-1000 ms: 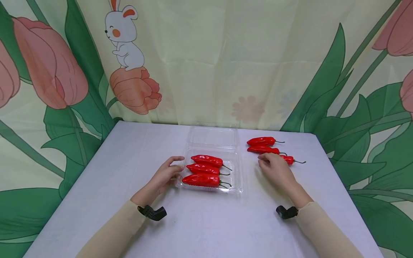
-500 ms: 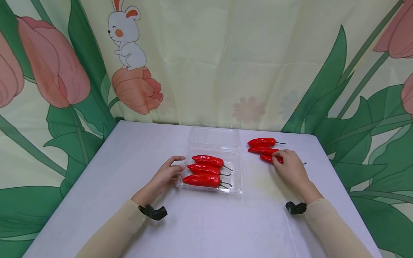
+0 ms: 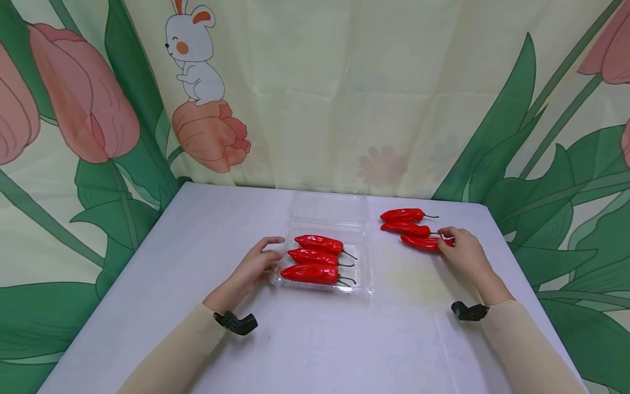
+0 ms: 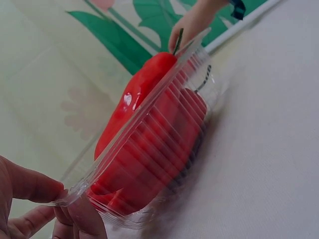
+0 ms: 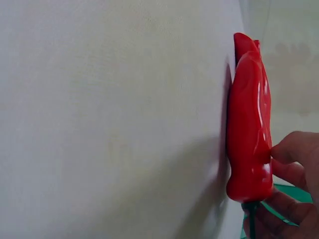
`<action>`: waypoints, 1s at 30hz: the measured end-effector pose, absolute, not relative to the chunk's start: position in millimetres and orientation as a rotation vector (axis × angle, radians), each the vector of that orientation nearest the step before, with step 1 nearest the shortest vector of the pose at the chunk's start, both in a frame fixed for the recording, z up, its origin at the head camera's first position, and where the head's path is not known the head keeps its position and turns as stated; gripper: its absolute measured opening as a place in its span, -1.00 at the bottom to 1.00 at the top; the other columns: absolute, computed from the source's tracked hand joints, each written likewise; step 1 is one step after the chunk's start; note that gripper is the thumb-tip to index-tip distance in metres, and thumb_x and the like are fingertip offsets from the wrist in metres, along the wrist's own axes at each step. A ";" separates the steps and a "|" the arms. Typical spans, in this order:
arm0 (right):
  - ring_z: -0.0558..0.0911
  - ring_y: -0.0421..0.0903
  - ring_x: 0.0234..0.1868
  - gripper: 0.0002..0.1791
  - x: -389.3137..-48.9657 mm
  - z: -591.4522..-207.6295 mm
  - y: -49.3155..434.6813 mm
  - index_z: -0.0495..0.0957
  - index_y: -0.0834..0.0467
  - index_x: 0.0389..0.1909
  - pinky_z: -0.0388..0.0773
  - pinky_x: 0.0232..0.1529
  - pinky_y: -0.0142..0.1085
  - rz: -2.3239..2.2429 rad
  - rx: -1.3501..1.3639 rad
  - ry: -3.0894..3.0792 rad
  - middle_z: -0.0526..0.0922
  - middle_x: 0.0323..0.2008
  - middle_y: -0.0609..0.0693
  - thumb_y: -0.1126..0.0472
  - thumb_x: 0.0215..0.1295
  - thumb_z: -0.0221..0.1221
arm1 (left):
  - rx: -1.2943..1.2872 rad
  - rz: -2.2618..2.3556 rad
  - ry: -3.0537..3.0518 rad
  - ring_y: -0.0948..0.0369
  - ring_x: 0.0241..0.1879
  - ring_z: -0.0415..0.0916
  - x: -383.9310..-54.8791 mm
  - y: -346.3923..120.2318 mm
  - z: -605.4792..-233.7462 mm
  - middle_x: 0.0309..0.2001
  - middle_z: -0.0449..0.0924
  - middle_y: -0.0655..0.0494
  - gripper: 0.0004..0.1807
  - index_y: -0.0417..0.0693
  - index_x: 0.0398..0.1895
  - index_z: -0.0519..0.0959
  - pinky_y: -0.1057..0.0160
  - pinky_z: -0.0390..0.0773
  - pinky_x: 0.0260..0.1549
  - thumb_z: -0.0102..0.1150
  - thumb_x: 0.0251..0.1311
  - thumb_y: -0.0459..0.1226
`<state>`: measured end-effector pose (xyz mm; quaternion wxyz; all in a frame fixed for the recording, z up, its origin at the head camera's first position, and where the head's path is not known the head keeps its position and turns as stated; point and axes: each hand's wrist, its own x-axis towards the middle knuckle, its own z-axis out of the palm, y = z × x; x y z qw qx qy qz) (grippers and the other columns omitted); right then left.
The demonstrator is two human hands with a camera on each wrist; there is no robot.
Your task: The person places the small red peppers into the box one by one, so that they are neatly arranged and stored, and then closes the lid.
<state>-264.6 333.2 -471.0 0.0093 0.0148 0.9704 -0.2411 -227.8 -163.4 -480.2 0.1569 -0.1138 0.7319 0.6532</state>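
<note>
A clear plastic clamshell box (image 3: pixel 363 273) lies on the table with its lid folded back. Three red chili peppers (image 3: pixel 310 274) rest side by side inside it, stems to the right. The left hand (image 3: pixel 252 267) pinches the box's left rim; its thumb and fingers (image 4: pixel 37 186) show on that rim in the left wrist view. To the right of the box lie three more red chilies. The right hand (image 3: pixel 462 250) pinches the nearest of these, a chili pepper (image 5: pixel 249 129), close to its stem end. That chili lies along the tabletop, its stem partly behind the fingers.
Two loose chilies, the farther chili (image 3: pixel 401 215) and the middle chili (image 3: pixel 406 229), lie just behind the held one. The transparent lid (image 3: pixel 328 208) reaches toward the table's back edge. A printed curtain (image 3: pixel 305 98) hangs behind the white table (image 3: pixel 315 339).
The right hand has moved rightward along the nearest loose chili, from its tip end to its stem end, uncovering its body. The left hand has stayed at the box.
</note>
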 end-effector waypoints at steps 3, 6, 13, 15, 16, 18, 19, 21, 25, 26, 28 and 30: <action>0.45 0.40 0.19 -0.38 -261.4 -472.1 339.4 0.38 0.39 0.35 0.62 0.11 0.18 -0.757 0.039 2.979 0.44 0.23 0.47 0.13 0.39 0.21 | -0.317 1.863 2.084 0.19 -0.49 0.46 -228.0 -162.0 -480.7 -0.03 0.62 -0.11 -0.44 0.12 0.42 0.38 0.39 0.50 -0.42 0.19 0.37 -0.23; 0.45 0.40 0.20 -0.37 -257.5 -472.3 342.3 0.36 0.39 0.36 0.62 0.12 0.18 -0.765 0.035 2.937 0.44 0.25 0.47 0.10 0.41 0.18 | -0.324 1.862 2.085 0.19 -0.50 0.45 -227.7 -160.7 -481.2 -0.02 0.63 -0.12 -0.44 0.12 0.42 0.38 0.39 0.50 -0.43 0.21 0.37 -0.22; 0.47 0.35 0.15 -0.33 -251.9 -471.8 344.5 0.35 0.38 0.36 0.70 -0.01 -0.01 -0.930 0.153 2.828 0.44 0.22 0.47 0.07 0.39 0.25 | -0.330 1.871 2.092 0.20 -0.50 0.44 -226.9 -160.8 -480.2 -0.06 0.64 -0.09 -0.45 0.14 0.41 0.39 0.40 0.49 -0.44 0.20 0.37 -0.22; 0.47 0.34 0.16 -0.33 -251.1 -471.7 344.3 0.34 0.37 0.36 0.71 -0.04 -0.08 -0.972 0.179 2.797 0.44 0.22 0.47 0.07 0.38 0.27 | -0.335 1.871 2.089 0.20 -0.50 0.45 -227.0 -161.1 -480.5 -0.08 0.64 -0.06 -0.46 0.14 0.41 0.39 0.40 0.50 -0.44 0.20 0.37 -0.23; 0.47 0.34 0.16 -0.32 -250.9 -471.7 344.1 0.34 0.37 0.36 0.71 -0.06 -0.12 -0.987 0.189 2.784 0.43 0.22 0.47 0.07 0.38 0.27 | -0.336 1.868 2.090 0.20 -0.50 0.45 -227.1 -161.3 -480.5 -0.10 0.64 -0.05 -0.46 0.14 0.41 0.39 0.40 0.50 -0.44 0.19 0.37 -0.23; 0.47 0.33 0.15 -0.31 -250.7 -472.3 343.8 0.33 0.37 0.36 0.69 -0.10 -0.19 -1.013 0.206 2.760 0.43 0.23 0.47 0.05 0.39 0.28 | -0.330 1.864 2.091 0.21 -0.50 0.45 -227.2 -162.0 -480.7 -0.16 0.62 -0.02 -0.47 0.14 0.40 0.39 0.39 0.50 -0.45 0.18 0.38 -0.23; 0.47 0.33 0.15 -0.31 -250.5 -472.6 343.8 0.32 0.37 0.37 0.68 -0.12 -0.22 -1.027 0.213 2.750 0.42 0.23 0.48 0.05 0.39 0.28 | -0.329 1.863 2.089 0.21 -0.49 0.45 -227.4 -162.4 -480.7 -0.18 0.61 0.00 -0.47 0.13 0.41 0.39 0.38 0.50 -0.46 0.17 0.38 -0.24; 0.47 0.32 0.14 -0.30 -249.7 -472.9 343.0 0.32 0.36 0.37 0.67 -0.16 -0.27 -1.048 0.230 2.734 0.43 0.22 0.47 0.04 0.38 0.29 | -0.319 1.863 2.088 0.21 -0.48 0.46 -227.7 -163.0 -480.4 -0.22 0.59 0.03 -0.47 0.13 0.40 0.40 0.37 0.49 -0.47 0.16 0.38 -0.24; 0.48 0.31 0.13 -0.29 -248.1 -473.8 342.7 0.32 0.35 0.36 0.66 -0.20 -0.30 -1.070 0.243 2.714 0.43 0.21 0.47 0.02 0.37 0.31 | -0.300 1.861 2.085 0.21 -0.47 0.45 -227.6 -163.9 -478.5 -0.24 0.57 0.04 -0.47 0.11 0.42 0.38 0.35 0.49 -0.47 0.14 0.39 -0.23; 0.48 0.31 0.13 -0.29 -247.6 -474.0 342.4 0.32 0.35 0.36 0.65 -0.21 -0.31 -1.072 0.244 2.711 0.44 0.21 0.47 0.02 0.37 0.31 | -0.296 1.862 2.084 0.21 -0.46 0.45 -227.4 -164.1 -477.9 -0.24 0.57 0.04 -0.47 0.11 0.42 0.38 0.35 0.49 -0.47 0.15 0.39 -0.23; 0.48 0.31 0.13 -0.29 -247.1 -474.6 341.9 0.32 0.35 0.35 0.65 -0.21 -0.31 -1.080 0.247 2.703 0.44 0.21 0.47 0.01 0.37 0.31 | -0.292 1.864 2.085 0.21 -0.46 0.44 -227.1 -164.4 -477.3 -0.23 0.57 0.03 -0.46 0.10 0.42 0.38 0.35 0.48 -0.47 0.15 0.39 -0.22; 0.48 0.31 0.14 -0.28 -246.7 -475.2 341.2 0.32 0.35 0.34 0.65 -0.21 -0.31 -1.085 0.254 2.699 0.44 0.21 0.47 0.00 0.36 0.32 | -0.290 1.867 2.084 0.21 -0.46 0.44 -227.1 -164.6 -477.2 -0.23 0.56 0.03 -0.46 0.10 0.43 0.38 0.35 0.48 -0.47 0.15 0.39 -0.22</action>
